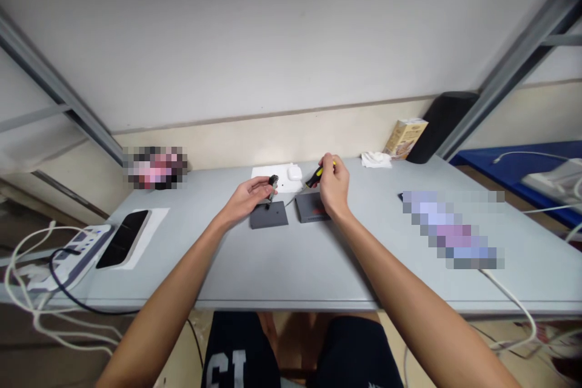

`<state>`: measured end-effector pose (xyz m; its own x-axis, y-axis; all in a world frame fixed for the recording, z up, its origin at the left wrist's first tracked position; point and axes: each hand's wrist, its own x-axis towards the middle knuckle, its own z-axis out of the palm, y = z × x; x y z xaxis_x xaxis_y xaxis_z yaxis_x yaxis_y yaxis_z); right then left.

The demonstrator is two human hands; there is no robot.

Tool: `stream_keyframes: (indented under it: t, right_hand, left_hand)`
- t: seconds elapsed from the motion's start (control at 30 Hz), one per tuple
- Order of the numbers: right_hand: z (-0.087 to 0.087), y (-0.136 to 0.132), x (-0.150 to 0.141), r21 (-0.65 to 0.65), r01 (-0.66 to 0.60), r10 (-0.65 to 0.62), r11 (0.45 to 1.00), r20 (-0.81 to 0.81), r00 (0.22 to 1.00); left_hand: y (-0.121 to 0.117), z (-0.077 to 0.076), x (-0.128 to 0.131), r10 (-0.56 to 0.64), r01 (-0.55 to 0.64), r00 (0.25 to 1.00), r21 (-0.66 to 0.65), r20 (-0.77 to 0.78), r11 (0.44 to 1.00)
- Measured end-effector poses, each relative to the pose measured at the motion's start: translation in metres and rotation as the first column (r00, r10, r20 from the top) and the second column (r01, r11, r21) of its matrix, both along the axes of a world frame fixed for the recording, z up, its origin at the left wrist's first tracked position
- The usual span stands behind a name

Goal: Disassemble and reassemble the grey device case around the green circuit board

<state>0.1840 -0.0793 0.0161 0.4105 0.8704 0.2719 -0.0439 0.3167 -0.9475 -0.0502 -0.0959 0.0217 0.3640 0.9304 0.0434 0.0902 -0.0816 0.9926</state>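
Note:
My right hand (334, 185) is closed around a screwdriver with a black and yellow handle (313, 180); its thin shaft slants down to the left. In my left hand (250, 197), a small black and silvery part (273, 183) is pinched between thumb and fingers; its exact kind is too small to make out. Below that hand lies a flat dark grey panel (269, 216). A dark grey box-shaped device (310, 209) with red marking and a row of slots along its front sits beneath my right hand, which partly covers it.
Behind the hands, a white earbud case (294, 173) lies on white paper (268, 174). A phone (125, 239) and a power strip (75, 260) with cables are at left. Crumpled tissue (376, 160), a carton (406, 138) and a black cylinder (441, 127) stand back right. A blurred-out device (454, 230) lies right.

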Motion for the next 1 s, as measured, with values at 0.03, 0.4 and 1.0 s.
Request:
stream_keyframes:
  t: [0.03,0.4,1.0]
  right_hand:
    - [0.0,0.0,0.0,0.012,-0.003,0.003,1.0,0.017,1.0]
    - [-0.003,0.001,0.001,0.071,0.029,-0.034,0.997,0.066,0.997]
    - [0.014,0.004,0.023,0.264,0.449,-0.442,0.854,-0.087,0.893]
  left_hand:
    - [0.0,0.0,-0.001,-0.013,0.013,1.0,-0.005,0.003,1.0]
    - [-0.015,0.011,0.003,0.029,0.027,0.967,0.217,-0.254,0.976]
    - [-0.035,-0.007,0.032,0.193,0.299,0.786,0.635,-0.587,0.712]
